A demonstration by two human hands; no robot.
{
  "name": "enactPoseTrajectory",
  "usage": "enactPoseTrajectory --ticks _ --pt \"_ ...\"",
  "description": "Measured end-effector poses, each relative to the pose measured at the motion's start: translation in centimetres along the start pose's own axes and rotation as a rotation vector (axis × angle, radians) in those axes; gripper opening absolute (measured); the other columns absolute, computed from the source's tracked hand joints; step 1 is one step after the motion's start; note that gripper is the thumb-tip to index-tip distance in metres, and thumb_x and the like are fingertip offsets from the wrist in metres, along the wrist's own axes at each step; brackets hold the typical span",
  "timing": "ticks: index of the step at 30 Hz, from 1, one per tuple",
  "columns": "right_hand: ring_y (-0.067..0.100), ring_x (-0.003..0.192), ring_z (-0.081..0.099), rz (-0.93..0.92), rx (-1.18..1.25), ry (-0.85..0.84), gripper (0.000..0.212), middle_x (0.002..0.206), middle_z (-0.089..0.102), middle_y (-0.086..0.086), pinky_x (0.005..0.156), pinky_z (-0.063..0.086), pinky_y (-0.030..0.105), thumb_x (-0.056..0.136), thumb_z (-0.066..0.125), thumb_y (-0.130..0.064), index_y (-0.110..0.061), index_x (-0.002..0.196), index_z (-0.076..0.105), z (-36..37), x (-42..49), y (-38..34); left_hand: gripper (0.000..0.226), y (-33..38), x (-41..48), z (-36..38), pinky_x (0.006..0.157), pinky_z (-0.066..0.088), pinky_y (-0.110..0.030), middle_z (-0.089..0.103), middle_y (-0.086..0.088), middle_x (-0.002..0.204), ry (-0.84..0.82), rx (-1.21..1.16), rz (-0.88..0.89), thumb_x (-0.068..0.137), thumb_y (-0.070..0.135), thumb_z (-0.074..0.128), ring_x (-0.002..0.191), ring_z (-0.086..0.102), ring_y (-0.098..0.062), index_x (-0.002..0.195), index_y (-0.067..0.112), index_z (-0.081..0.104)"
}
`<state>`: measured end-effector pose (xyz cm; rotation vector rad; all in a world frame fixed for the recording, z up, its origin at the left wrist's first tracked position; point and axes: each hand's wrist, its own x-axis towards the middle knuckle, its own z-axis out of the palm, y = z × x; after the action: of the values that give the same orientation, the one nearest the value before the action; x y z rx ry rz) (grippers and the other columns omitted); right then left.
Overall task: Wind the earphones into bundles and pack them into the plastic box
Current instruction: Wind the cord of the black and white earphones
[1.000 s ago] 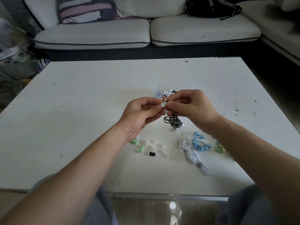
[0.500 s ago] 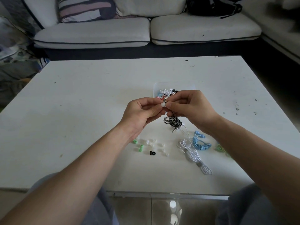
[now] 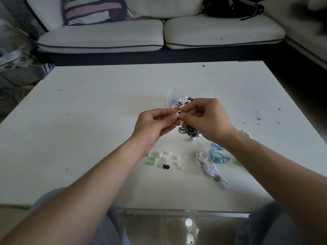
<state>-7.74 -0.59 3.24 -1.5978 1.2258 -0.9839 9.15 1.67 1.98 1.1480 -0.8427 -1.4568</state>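
Note:
My left hand (image 3: 155, 123) and my right hand (image 3: 206, 117) meet above the white table (image 3: 88, 121), both pinching a small white earbud tip (image 3: 177, 115) at the end of the black-and-white striped earphones (image 3: 188, 130). That cord hangs in a loose bundle under my right hand. Just behind the hands stands the clear plastic box (image 3: 170, 96), holding several wound earphones. White earphones (image 3: 210, 167) and a coiled blue pair (image 3: 218, 155) lie on the table near my right forearm.
Loose ear tips lie below my left wrist: white ones (image 3: 168, 157), green ones (image 3: 153, 160) and a black one (image 3: 166, 166). A green bit (image 3: 237, 162) shows beside my right forearm. A sofa (image 3: 159, 32) stands beyond the table's far edge.
The hands have stayed together at the same spot, with only slight finger movement on the ear tip. The striped bundle still hangs beneath them.

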Motion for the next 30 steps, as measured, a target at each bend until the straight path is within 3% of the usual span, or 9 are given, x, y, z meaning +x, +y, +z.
enactPoseTrajectory --ticks 4,10,19,24,30 --pt "0.018 0.066 0.074 -0.020 -0.079 0.025 0.010 0.070 0.074 0.004 0.070 0.062 0.037 0.083 0.076 -0.007 -0.016 0.083 0.071 0.1 -0.1 0.2 0.009 -0.1 0.0 0.0 0.072 0.057 -0.021 0.074 -0.013 0.077 0.013 0.025 -0.001 0.085 -0.003 0.069 0.072 0.071 -0.018 0.092 0.003 0.072" --pt "0.012 0.064 0.072 -0.055 -0.168 0.045 0.009 0.069 0.073 -0.002 0.059 0.055 0.021 0.084 0.075 -0.009 -0.018 0.083 0.071 0.3 -0.3 0.1 0.009 -0.1 0.0 0.0 0.075 0.058 -0.023 0.074 -0.013 0.076 0.023 0.072 0.001 0.084 -0.002 0.070 0.071 0.071 -0.018 0.088 0.005 0.073" --pt "0.021 0.065 0.073 0.065 0.097 -0.093 0.011 0.076 0.074 0.019 0.069 0.062 0.032 0.088 0.070 0.003 0.005 0.099 0.070 -0.6 0.5 0.2 0.011 0.1 0.4 -0.3 0.072 0.057 -0.021 0.073 -0.011 0.074 -0.023 0.109 0.005 0.084 -0.003 0.069 0.071 0.071 -0.017 0.094 0.003 0.072" --pt "0.019 0.066 0.071 0.113 0.121 -0.153 0.011 0.077 0.074 0.016 0.064 0.056 0.025 0.089 0.070 -0.001 0.003 0.099 0.072 -0.9 0.6 0.3 0.014 0.0 0.4 -0.4 0.071 0.057 -0.023 0.073 -0.013 0.075 -0.053 0.171 0.035 0.075 0.008 0.076 0.071 0.072 -0.018 0.089 0.008 0.074" --pt "0.016 0.065 0.069 0.177 0.199 -0.175 0.006 0.072 0.072 0.010 0.063 0.054 0.023 0.090 0.068 -0.001 0.001 0.095 0.072 -1.1 0.6 0.4 0.009 0.2 0.4 -0.3 0.071 0.058 -0.025 0.073 -0.009 0.075 -0.050 0.348 0.168 0.083 0.004 0.075 0.070 0.071 -0.017 0.091 0.007 0.073"
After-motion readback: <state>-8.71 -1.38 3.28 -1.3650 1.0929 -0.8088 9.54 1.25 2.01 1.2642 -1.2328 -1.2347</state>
